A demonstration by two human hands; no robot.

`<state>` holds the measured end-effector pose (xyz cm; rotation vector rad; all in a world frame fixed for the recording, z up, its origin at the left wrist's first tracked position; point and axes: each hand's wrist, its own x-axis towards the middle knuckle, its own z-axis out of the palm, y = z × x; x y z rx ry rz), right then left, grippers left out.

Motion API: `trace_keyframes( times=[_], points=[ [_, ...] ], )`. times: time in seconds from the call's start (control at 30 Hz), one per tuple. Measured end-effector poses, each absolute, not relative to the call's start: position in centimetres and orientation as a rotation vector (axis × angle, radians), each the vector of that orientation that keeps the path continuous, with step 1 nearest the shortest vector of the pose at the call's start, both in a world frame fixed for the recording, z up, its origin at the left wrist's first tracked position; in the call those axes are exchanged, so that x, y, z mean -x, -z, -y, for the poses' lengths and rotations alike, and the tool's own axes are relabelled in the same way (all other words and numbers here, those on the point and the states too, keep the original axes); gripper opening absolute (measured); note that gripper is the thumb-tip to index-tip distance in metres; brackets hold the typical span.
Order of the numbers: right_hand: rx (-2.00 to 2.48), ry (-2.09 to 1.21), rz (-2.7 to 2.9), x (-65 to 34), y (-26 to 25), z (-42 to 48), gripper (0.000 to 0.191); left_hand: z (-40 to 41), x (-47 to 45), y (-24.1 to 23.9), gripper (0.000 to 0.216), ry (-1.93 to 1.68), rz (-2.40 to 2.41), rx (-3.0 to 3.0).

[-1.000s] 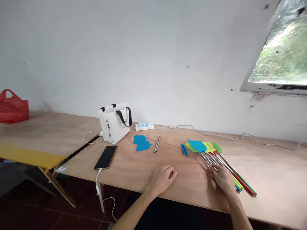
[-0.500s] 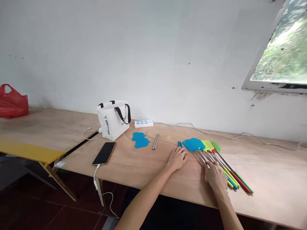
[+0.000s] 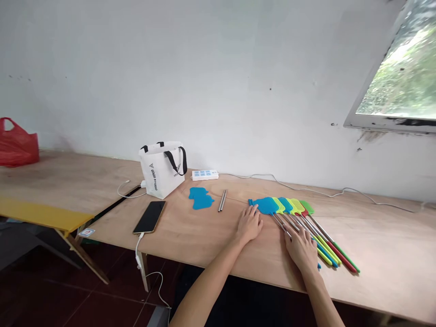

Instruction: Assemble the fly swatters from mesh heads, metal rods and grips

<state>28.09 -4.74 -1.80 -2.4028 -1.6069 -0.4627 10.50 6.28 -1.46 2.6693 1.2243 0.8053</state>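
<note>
Several fly swatters with blue, yellow-green, red and green heads lie fanned out on the table, their metal rods slanting toward me. My right hand (image 3: 301, 247) is palm down over the rods and has hold of the leftmost blue fly swatter (image 3: 265, 205); part of its rod and handle is hidden beneath the hand. My left hand (image 3: 250, 223) rests on the table, fingers out, fingertips by that swatter's head. Two small blue handle pieces (image 3: 251, 202) sit just beyond those fingertips. Farther left are loose metal tubes (image 3: 222, 200) and loose blue swatter heads (image 3: 201, 199).
A white tote bag (image 3: 161, 170) stands at the back left, with a power strip (image 3: 205, 175) beside it. A phone (image 3: 150, 218) on a charging cable lies near the front edge. A red plastic bag (image 3: 17, 145) is on the far left table. A cable runs along the wall.
The leftmost blue swatter has slid left with my right hand, exposing a yellow-green head beside it. The small blue pieces have shifted slightly left. My left hand has moved only a little.
</note>
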Motion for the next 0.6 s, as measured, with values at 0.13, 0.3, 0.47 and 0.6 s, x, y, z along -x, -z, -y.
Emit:
trace_keyframes(
  times=[0.13,0.3,0.47,0.6],
  points=[
    [2.424,0.439,1.625,-28.3,2.2,4.7,0.052,-6.5,-10.6,1.7,0.038,-0.739,-1.191,-2.677],
    [2.539,0.118,1.675,-29.5,1.8,4.6,0.057,-6.5,-10.6,1.7,0.038,-0.727,-1.193,-2.661],
    [2.607,0.072,1.583,-30.8,1.7,4.7,0.054,-6.6,-10.7,1.9,0.039,-0.697,-1.186,-2.677],
    [2.611,0.108,1.562,-32.2,1.8,4.7,0.056,-6.6,-10.7,1.9,0.039,-0.691,-1.179,-2.701]
  ],
)
